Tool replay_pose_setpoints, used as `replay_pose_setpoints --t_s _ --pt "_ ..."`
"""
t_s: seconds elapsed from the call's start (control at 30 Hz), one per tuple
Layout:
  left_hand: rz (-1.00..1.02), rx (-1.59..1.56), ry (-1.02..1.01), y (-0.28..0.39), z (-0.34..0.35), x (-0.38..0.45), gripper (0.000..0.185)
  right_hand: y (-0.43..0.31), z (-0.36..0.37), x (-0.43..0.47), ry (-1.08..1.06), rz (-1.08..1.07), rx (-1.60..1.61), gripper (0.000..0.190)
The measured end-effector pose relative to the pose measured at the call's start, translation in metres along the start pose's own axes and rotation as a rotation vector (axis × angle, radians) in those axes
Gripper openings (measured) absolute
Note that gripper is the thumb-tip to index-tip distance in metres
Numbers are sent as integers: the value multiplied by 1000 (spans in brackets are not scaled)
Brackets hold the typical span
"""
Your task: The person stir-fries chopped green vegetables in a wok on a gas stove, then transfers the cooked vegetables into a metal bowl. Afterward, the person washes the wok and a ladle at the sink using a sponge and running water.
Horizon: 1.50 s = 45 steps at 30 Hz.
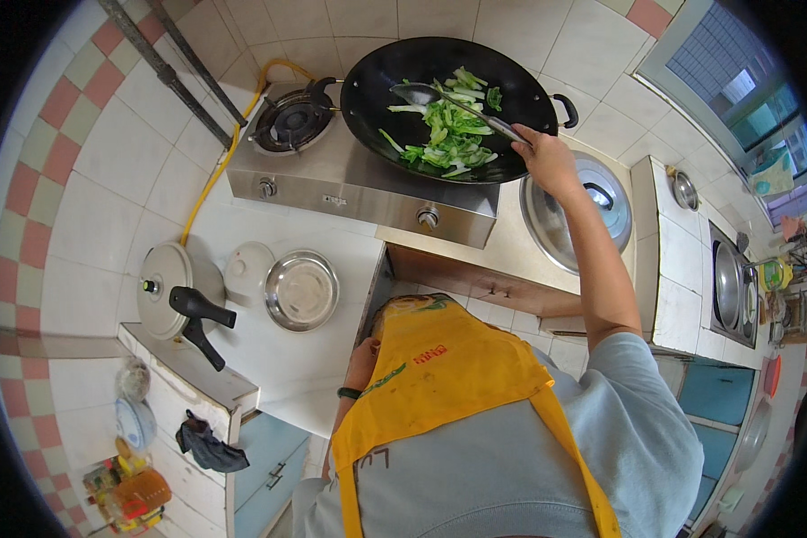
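My right hand [546,159] is closed around the handle of a metal ladle [418,93], whose bowl rests among chopped leafy greens [450,131]. The greens lie in a large black wok [376,74] on the right side of a stainless steel gas stove [363,191]. Low by my yellow apron [444,356], my left hand [363,363] hangs beside the counter's edge; the apron partly hides its fingers, and whether it holds anything does not show. A large metal lid [558,222] lies right of the stove, under my right forearm.
Left of me, a pressure cooker [165,282], a white round lid-like item [247,269] and a steel bowl [302,290] stand on the white counter. A dark cloth [208,444] hangs at lower left. Far right are a small metal bowl [683,190] and a sink [727,286].
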<state>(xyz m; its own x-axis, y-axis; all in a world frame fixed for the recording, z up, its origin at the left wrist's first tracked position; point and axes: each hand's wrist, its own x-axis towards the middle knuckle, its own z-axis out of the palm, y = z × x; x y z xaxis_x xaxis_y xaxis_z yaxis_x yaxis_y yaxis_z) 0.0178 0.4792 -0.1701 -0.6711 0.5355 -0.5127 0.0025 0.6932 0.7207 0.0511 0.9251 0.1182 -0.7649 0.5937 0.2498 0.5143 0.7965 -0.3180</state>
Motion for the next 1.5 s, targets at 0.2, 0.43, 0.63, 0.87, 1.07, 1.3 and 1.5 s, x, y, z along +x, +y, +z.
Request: replay_pose_setpoints --t_s 0.2,0.43,0.63,0.87,1.07,1.3,1.5 --pt "119 101 17 3 -1 -6 30 4 6 4 7 -46 -25 34" --pt "-4 -275 16 -26 16 9 29 15 9 14 -5 -109 -87 33" --pt "74 73 47 6 3 -12 28 21 7 19 -5 -129 -70 32" --pt "-34 21 15 0 7 -3 27 26 5 24 -57 -107 -78 33" --pt "-1 -136 26 -41 27 20 24 41 6 40 -142 -70 -27 38" --pt "111 130 37 -5 16 7 21 55 8 42 -435 198 606 38" --pt "77 169 -1 17 6 -3 22 63 -22 25 -93 91 236 35"
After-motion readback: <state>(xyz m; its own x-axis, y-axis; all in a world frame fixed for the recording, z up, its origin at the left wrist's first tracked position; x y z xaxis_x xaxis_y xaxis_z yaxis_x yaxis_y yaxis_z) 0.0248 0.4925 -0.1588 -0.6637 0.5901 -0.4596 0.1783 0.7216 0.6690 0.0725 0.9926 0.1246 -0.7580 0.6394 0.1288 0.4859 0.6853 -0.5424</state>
